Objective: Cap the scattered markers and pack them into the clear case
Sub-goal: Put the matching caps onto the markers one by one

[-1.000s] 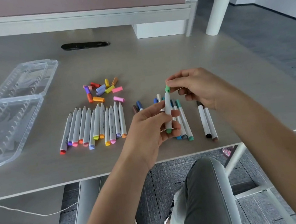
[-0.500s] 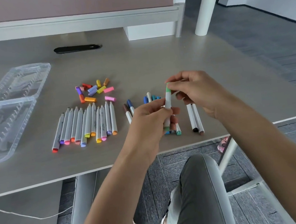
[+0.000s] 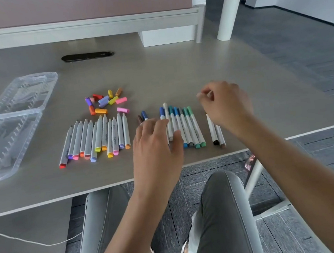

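Now the wide grey-brown desk (image 3: 196,65) carries a row of white markers without caps (image 3: 97,139), a heap of small bright loose caps (image 3: 105,101) behind them, and a row of capped blue and green markers (image 3: 184,126). Far left lies the clear plastic case (image 3: 11,126), open. The left hand (image 3: 155,146) is spread flat over the capped markers. The right hand (image 3: 225,103) hovers loosely curled, holding nothing. Dark grey floor tiles (image 3: 288,37) spread beyond the desk.

Office: grey desk (image 3: 176,67) with cable slot (image 3: 87,56), partition panel (image 3: 77,6), dark carpet tiles (image 3: 296,36)
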A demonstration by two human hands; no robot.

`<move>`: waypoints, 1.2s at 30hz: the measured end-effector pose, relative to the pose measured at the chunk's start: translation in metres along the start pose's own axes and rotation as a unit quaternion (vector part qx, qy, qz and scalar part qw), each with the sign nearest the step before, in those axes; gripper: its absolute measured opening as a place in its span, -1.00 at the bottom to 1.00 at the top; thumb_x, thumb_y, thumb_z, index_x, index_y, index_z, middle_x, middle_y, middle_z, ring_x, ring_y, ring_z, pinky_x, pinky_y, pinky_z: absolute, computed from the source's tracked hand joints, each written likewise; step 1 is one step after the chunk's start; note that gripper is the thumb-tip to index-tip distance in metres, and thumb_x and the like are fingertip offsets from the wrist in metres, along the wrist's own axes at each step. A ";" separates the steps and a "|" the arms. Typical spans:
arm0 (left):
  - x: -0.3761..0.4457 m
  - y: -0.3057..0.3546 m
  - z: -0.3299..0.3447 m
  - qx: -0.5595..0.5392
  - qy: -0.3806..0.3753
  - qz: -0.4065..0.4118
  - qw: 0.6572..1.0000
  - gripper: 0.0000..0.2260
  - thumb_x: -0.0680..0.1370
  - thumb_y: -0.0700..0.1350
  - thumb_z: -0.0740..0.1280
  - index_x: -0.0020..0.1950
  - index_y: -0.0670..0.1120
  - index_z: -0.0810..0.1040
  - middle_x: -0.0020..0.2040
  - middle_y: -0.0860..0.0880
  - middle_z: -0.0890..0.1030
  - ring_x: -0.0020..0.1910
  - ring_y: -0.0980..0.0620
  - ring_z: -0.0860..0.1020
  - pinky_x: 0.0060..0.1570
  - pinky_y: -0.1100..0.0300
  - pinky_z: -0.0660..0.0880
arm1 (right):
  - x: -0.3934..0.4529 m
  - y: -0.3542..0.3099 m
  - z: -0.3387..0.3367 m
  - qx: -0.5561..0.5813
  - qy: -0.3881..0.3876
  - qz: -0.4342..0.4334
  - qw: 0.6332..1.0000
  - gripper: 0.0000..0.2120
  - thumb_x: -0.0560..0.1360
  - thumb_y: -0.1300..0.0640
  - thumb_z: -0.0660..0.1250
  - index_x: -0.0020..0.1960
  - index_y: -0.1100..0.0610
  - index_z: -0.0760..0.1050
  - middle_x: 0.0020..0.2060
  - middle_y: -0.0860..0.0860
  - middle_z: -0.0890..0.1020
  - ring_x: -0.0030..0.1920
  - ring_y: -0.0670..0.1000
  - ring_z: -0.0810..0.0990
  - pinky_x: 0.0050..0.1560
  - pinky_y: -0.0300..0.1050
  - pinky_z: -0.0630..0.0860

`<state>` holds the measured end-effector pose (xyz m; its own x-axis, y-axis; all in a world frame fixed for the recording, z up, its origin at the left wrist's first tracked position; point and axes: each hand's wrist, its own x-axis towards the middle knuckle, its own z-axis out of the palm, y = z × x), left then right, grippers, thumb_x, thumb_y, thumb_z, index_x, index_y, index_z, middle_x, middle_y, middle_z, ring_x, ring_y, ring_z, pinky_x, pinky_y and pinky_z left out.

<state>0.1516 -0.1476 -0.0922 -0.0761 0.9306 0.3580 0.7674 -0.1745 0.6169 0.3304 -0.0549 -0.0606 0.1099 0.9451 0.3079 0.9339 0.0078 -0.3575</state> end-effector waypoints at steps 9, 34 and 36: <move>0.008 -0.002 0.022 0.031 -0.014 0.032 0.999 -0.77 0.65 -0.16 0.24 0.27 -0.17 0.56 0.20 -0.09 0.56 0.20 -0.09 0.47 0.12 -0.01 0.49 | -0.044 0.033 -0.010 -0.067 -0.044 0.100 0.992 -0.58 0.68 -0.15 0.13 0.37 0.09 0.49 0.23 0.15 0.53 0.21 0.25 0.56 0.07 0.08 0.42; -0.025 -0.132 -0.111 0.041 0.082 -0.006 0.996 -0.64 0.55 -0.22 0.24 0.33 -0.18 0.56 0.31 -0.09 0.55 0.27 -0.11 0.45 0.24 0.10 0.41 | -0.087 -0.139 0.060 0.060 -0.045 -0.195 0.978 -0.70 0.64 0.19 0.23 0.32 0.13 0.58 0.20 0.07 0.64 0.18 0.13 0.58 0.18 0.05 0.50; -0.025 -0.143 -0.120 0.059 0.053 -0.017 0.997 -0.52 0.51 -0.16 0.11 0.40 -0.18 0.50 0.37 -0.11 0.51 0.31 -0.11 0.41 0.28 0.03 0.40 | -0.091 -0.152 0.070 0.065 -0.042 -0.200 0.977 -0.69 0.64 0.18 0.23 0.35 0.13 0.57 0.24 0.07 0.63 0.21 0.15 0.58 0.18 0.07 0.51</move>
<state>-0.0327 -0.1843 -0.1058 -0.1646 0.8950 0.4145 0.8327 -0.0991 0.5447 0.1547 -0.1190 -0.0958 -0.2886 0.8812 0.3745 0.8445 0.4186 -0.3340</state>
